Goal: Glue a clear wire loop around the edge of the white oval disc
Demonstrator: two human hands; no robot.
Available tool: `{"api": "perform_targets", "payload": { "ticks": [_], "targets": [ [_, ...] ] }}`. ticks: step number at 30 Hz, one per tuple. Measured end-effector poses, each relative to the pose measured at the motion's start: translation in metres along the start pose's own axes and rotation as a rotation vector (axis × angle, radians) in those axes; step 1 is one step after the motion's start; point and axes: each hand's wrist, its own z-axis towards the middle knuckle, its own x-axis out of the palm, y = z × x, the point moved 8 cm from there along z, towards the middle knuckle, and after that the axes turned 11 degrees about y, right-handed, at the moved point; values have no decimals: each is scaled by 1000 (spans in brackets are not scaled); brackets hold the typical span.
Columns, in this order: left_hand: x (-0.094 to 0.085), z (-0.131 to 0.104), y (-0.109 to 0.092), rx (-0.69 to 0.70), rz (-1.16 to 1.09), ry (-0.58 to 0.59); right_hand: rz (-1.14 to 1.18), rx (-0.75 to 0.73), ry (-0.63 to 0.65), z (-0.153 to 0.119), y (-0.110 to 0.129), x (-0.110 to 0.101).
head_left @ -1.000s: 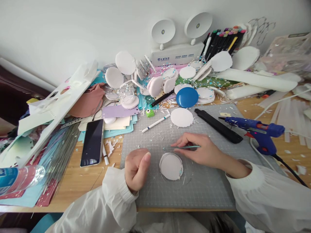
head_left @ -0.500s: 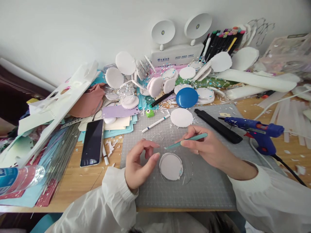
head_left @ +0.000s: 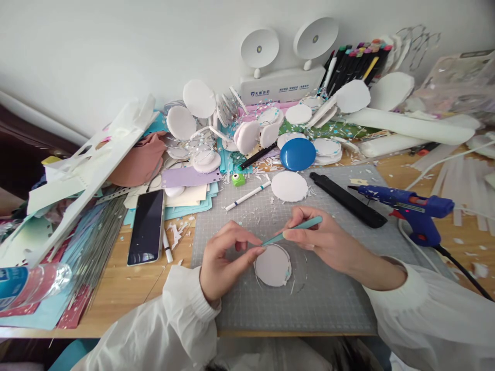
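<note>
Green tweezers are pinched between the thumb and fingers of my right hand, their tip pointing left and down. At that tip, the thumb and index finger of my left hand come together in a pinch; whatever tiny thing is between them is too small to make out. Just below both hands lies a round white disc with a thin wire ring around it and small blue bits on its right edge. It rests on the grey cutting mat. Fine wire pieces lie to its right.
A blue glue gun and a black bar-shaped tool lie on the right. Behind are another white disc, a blue oval object, a green punch and a marker. Left are a phone and a bottle.
My right hand has brought the tweezers slightly left and down. My left thumb and index finger, apart before, have closed together at the tweezers' tip.
</note>
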Motion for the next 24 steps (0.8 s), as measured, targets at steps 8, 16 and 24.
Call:
{"api": "perform_targets", "payload": {
  "ticks": [8,16,24],
  "targets": [
    [-2,2,-1,16,-8,-23,29,15,25,1,1,3],
    [-1,2,-3,28,-24,-9,26,-9,50,0,2,5],
    [1,2,-6,64,-64,34,-25,-45,42,-2,5,3]
  ]
}}
